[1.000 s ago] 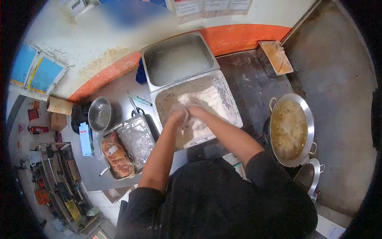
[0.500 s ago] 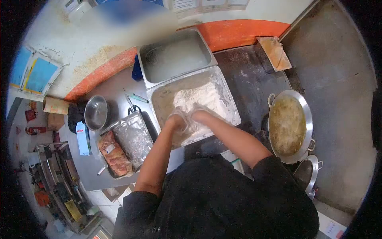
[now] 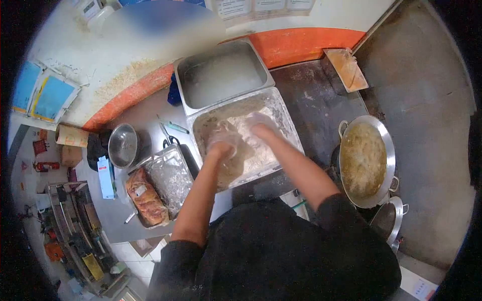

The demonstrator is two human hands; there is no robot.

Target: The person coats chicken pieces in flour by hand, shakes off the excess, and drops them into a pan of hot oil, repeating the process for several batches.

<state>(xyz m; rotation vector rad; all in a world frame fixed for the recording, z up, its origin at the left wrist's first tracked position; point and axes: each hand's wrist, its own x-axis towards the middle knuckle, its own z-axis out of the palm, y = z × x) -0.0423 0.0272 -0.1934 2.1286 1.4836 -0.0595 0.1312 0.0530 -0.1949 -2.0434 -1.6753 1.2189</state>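
Both my hands wear clear plastic gloves and are inside a steel pan (image 3: 288,120) of white flour (image 3: 253,159). My left hand (image 3: 224,139) is low over the left part, beside a patch where the flour is thin. Over the upper middle of the flour is my right hand (image 3: 259,124), apart from the left one. Motion blur and the loose gloves hide the fingers of both hands, so I cannot make out whether they hold anything.
A second steel pan (image 3: 268,75) with cloudy liquid adjoins behind. At left are wrapped meat (image 3: 146,196) in a foil-lined tray (image 3: 175,168), scissors (image 3: 169,135) and a steel bowl (image 3: 123,145). A wok of bubbling oil (image 3: 364,160) and a container of orange powder (image 3: 349,70) stand right.
My hands were close together at the near middle of the flour. They have moved apart, the right one up and rightward, the left slightly upward, and the heaped flour has shifted toward the near side.
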